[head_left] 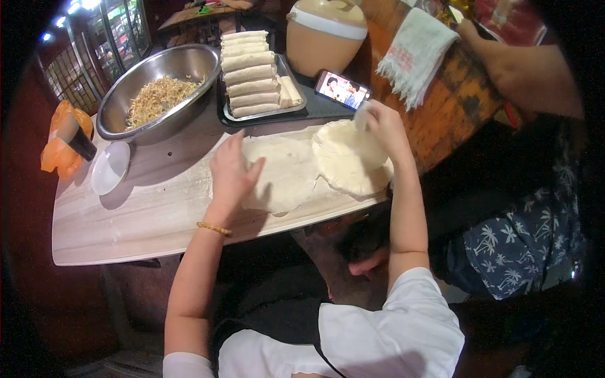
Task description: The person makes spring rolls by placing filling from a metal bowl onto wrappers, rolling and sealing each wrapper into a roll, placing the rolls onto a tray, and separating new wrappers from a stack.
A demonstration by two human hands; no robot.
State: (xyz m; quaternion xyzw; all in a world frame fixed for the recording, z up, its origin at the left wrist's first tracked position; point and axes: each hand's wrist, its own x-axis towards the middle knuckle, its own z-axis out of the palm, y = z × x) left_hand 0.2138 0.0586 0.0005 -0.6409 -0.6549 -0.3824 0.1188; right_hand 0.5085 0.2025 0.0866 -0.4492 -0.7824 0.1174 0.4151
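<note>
A round stack of thin, pale spring roll wrappers (340, 165) lies on the board near its right end. My right hand (386, 129) is closed at the stack's upper right, pinching the edge of a thin wrapper, slightly blurred. To the left of the stack, single wrappers (277, 169) are laid flat on the board. My left hand (233, 169) is over their left side with its fingers apart, holding nothing; I cannot tell whether it touches them. Rolled spring rolls (252, 75) are piled on a metal tray (295, 108) behind the wrappers.
A steel bowl (113, 113) with shredded filling (161, 97) stands back left, near a white dish (111, 169) and an orange bag (60, 151). A phone (343, 90) leans before a beige drink cooler (324, 47). Another person's arm (523, 72) is at right, near a towel (416, 53).
</note>
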